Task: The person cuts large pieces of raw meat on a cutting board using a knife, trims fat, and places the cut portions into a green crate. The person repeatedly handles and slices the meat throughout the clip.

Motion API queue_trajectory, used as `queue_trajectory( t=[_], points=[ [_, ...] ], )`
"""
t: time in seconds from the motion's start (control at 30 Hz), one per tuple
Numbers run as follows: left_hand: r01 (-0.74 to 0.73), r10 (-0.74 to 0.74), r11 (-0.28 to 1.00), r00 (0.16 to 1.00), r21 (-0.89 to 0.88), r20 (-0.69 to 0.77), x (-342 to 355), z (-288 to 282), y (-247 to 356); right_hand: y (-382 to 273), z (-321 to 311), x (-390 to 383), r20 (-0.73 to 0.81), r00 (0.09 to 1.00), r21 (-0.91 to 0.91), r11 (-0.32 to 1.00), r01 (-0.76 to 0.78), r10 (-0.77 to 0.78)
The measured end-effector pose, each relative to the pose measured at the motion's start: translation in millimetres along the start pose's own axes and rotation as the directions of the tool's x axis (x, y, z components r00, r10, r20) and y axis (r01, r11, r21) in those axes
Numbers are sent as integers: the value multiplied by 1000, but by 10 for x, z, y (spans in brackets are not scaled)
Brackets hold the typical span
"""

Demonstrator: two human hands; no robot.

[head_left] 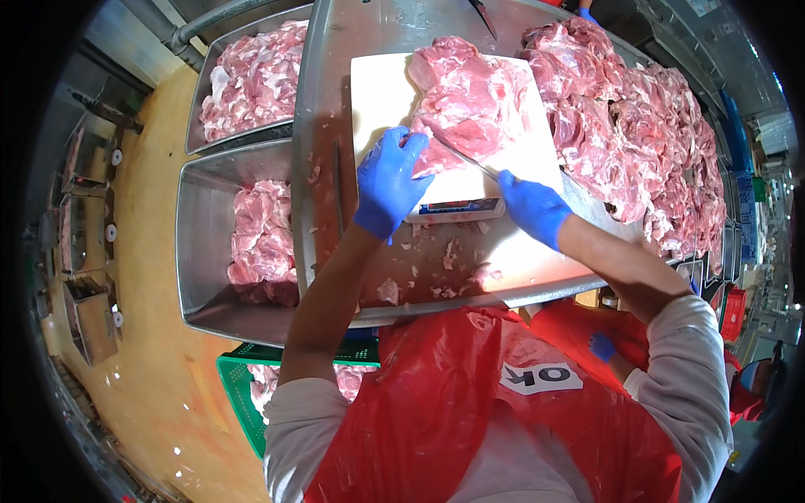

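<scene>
Meat is pinched by the left hand, the knife gripped by the right hand; left of the board a tub is part-filled, rightward a pile seemingly remains.

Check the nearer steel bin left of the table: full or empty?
Partly full: the bin shows meat at right, bare metal at left; the table hides the rest.
</scene>
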State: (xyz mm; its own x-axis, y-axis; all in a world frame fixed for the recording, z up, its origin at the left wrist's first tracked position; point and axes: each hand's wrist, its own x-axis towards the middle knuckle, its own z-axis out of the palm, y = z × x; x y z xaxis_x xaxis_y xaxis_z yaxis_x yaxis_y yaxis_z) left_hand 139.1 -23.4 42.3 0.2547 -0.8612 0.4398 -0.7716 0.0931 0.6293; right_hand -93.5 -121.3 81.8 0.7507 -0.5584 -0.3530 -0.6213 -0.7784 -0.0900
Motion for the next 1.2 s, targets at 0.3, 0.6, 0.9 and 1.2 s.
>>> queue_trajectory(
  t=[0.3,0.6,0.9,1.2],
  points=[
    [1,-19,984,995,-179,-100,-383,-33,23,265,71,-815,61,998,90,995,-39,34],
    [-250,266,946,962,208,-55,-357,-60,64,-411,-4,500,-176,981,110,989,100,-80],
    [-289,328,921,937,260,-121,-634,-541,273,659,365,-1322,46,999,106,994,10,-15],
    [-427,622,764,687,484,-376,265,-1313,866,-256,285,-966,-393,918,519,814,262,-45]
  ],
)
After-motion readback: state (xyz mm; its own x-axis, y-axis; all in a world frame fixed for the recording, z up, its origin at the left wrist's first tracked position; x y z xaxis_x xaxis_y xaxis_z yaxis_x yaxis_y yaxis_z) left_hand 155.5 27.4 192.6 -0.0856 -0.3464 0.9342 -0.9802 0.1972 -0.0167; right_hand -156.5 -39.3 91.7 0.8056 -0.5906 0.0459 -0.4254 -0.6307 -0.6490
